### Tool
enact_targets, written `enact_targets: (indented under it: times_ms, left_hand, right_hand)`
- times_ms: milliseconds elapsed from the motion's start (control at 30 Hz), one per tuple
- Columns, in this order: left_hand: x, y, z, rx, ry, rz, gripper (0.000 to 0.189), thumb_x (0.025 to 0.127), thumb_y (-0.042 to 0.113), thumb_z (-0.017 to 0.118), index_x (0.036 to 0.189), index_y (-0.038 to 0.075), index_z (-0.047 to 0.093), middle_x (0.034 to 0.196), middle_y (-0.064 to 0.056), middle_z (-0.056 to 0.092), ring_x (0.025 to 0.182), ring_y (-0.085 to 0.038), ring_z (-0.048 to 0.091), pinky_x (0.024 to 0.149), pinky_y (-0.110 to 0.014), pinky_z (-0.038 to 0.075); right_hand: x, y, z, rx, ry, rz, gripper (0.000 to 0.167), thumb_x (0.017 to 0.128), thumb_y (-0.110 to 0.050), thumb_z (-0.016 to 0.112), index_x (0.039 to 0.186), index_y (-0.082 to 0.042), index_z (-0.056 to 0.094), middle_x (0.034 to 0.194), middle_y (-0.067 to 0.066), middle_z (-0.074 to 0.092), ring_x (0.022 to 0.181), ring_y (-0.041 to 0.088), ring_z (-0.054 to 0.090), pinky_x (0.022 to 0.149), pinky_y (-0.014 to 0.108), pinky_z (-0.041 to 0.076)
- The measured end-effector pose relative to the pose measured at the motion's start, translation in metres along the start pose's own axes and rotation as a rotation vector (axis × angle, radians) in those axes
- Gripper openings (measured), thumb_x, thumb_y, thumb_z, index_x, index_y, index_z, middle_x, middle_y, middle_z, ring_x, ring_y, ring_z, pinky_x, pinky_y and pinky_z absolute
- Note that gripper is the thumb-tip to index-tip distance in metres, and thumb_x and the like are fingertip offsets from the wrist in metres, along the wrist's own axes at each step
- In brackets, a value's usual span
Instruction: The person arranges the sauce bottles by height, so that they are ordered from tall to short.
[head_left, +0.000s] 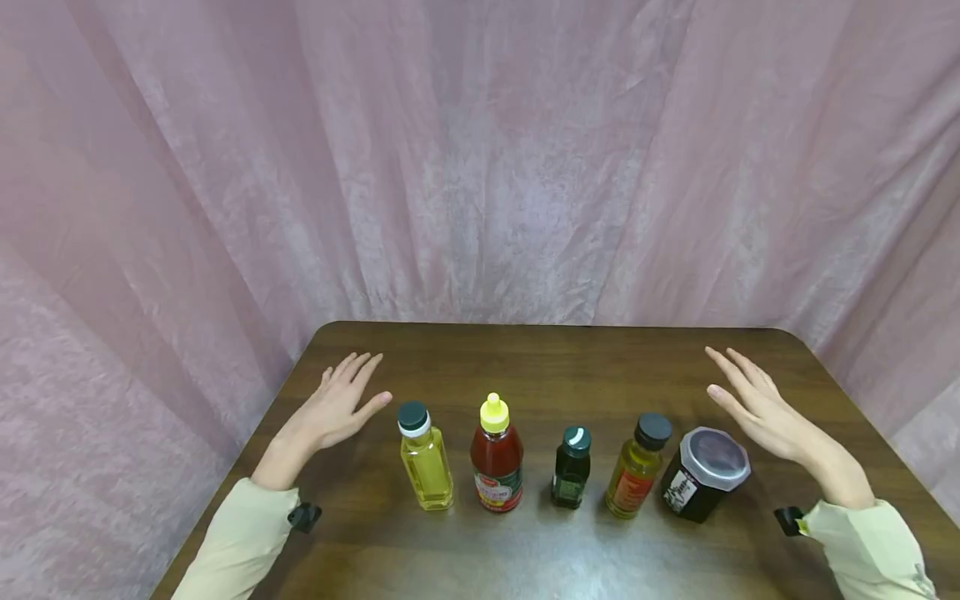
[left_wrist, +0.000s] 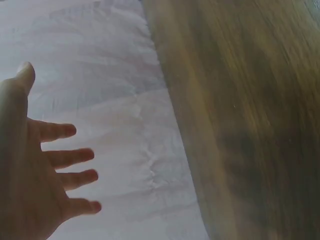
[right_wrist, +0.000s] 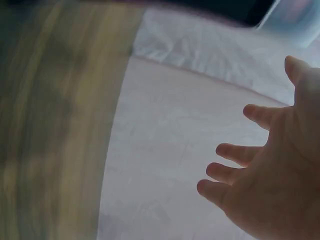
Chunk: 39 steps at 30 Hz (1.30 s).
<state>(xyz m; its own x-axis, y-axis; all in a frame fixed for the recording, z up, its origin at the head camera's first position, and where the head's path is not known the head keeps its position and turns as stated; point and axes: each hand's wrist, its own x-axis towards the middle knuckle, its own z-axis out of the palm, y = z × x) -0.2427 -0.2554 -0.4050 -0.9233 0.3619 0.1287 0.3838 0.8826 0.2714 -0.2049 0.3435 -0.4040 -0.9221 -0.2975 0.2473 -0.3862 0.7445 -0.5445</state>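
Five containers would be a count, so they read as a row of several across the table. Nearest my left hand [head_left: 333, 410] is a bottle of yellow oil [head_left: 427, 471] with a dark green cap. Beside it stands a red sauce bottle [head_left: 497, 467] with a yellow nozzle top. A small dark green bottle [head_left: 572, 471] is in the middle, then a yellow-green bottle [head_left: 633, 475] with a dark cap and orange label. My right hand [head_left: 765, 417] is spread above the table, close to a dark jar [head_left: 701, 479] with a clear lid. Both hands hold nothing, fingers extended.
The brown wooden table [head_left: 525, 358] has rounded far corners. Behind it and at both sides hangs a pink velvet curtain [head_left: 480, 167]. Dark wrist cameras sit at both sleeves [head_left: 240, 533].
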Motion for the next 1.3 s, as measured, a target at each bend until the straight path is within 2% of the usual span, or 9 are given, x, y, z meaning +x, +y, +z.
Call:
enact_targets:
  times_ms: [67,133,200,267,567,733,900,1067,1300]
  left_hand:
    - [-0.002,0.001,-0.001,-0.084,-0.004,0.005,0.069,0.100,0.052,0.039,0.154,0.012,0.021,0.157,-0.021,0.024,0.146,-0.042,0.016,0.113,-0.067,0.015]
    - [-0.005,0.001,-0.001,-0.182,0.001,0.024,0.063,0.103,0.046,0.038,0.153,0.012,0.024,0.156,-0.020,0.027,0.145,-0.041,0.021,0.114,-0.065,0.018]
    - [-0.007,0.002,0.000,-0.283,0.015,0.057,0.056,0.105,0.039,0.036,0.152,0.011,0.027,0.154,-0.019,0.032,0.142,-0.041,0.028,0.112,-0.064,0.025]
    - [-0.009,0.004,0.001,-0.377,0.026,0.101,0.049,0.106,0.030,0.033,0.151,0.009,0.030,0.151,-0.019,0.039,0.139,-0.041,0.035,0.110,-0.061,0.031]
    - [-0.017,0.018,0.004,-0.748,-0.034,0.264,0.046,0.108,0.021,0.017,0.147,0.003,0.034,0.142,-0.021,0.049,0.134,-0.034,0.044,0.106,-0.018,0.036]
    - [-0.021,0.024,0.007,-0.878,-0.075,0.325,0.050,0.108,0.025,0.014,0.147,-0.002,0.032,0.144,-0.022,0.045,0.133,-0.008,0.045,0.107,-0.021,0.040]
    - [-0.027,0.032,0.011,-0.970,-0.098,0.385,0.053,0.108,0.029,0.016,0.147,-0.004,0.031,0.149,0.004,0.043,0.135,-0.002,0.041,0.108,-0.021,0.039]
    - [-0.031,0.037,0.018,-1.008,-0.093,0.410,0.053,0.106,0.031,0.034,0.147,-0.002,0.031,0.149,0.015,0.041,0.136,-0.001,0.040,0.107,-0.019,0.039]
    - [-0.037,0.047,0.027,-0.996,-0.074,0.358,0.066,0.089,0.003,0.066,0.147,0.001,0.034,0.144,0.004,0.050,0.130,-0.003,0.048,0.105,-0.019,0.040]
  right_hand:
    - [0.000,-0.005,0.000,0.027,0.003,-0.017,0.056,0.104,-0.023,0.040,0.156,-0.019,0.018,0.156,0.032,0.011,0.144,0.050,0.005,0.115,0.065,0.007]
    - [-0.001,-0.010,0.001,0.037,0.024,-0.039,0.053,0.105,-0.021,0.039,0.155,-0.017,0.021,0.154,0.031,0.019,0.149,0.027,0.010,0.122,0.036,0.009]
    - [-0.002,-0.015,0.001,0.042,0.048,-0.060,0.051,0.105,-0.020,0.038,0.154,-0.015,0.025,0.153,0.028,0.027,0.144,0.001,0.014,0.111,0.009,0.010]
    - [-0.002,-0.020,0.001,0.044,0.088,-0.073,0.048,0.105,-0.018,0.039,0.151,-0.014,0.031,0.150,0.024,0.035,0.132,-0.017,0.019,0.098,-0.003,0.013]
    - [-0.004,-0.047,0.000,0.204,0.285,-0.073,0.037,0.101,-0.008,0.045,0.138,-0.005,0.049,0.125,-0.029,0.051,0.116,-0.016,0.046,0.089,-0.001,0.035]
    - [-0.002,-0.065,0.001,0.442,0.344,-0.212,0.035,0.095,0.011,0.044,0.131,0.013,0.046,0.126,-0.014,0.059,0.115,-0.001,0.056,0.092,0.007,0.045]
    - [-0.004,-0.085,0.003,0.606,0.334,-0.275,0.035,0.093,0.015,0.043,0.128,0.018,0.045,0.125,-0.004,0.061,0.114,0.006,0.060,0.093,0.014,0.048]
    - [-0.005,-0.108,0.004,0.590,0.303,-0.273,0.039,0.091,0.017,0.047,0.130,0.015,0.045,0.127,-0.004,0.061,0.117,0.007,0.058,0.094,0.014,0.048]
    - [-0.005,-0.143,0.012,0.454,0.263,-0.290,0.055,0.082,0.019,0.061,0.134,0.005,0.049,0.133,-0.004,0.058,0.118,0.004,0.058,0.092,0.013,0.049]
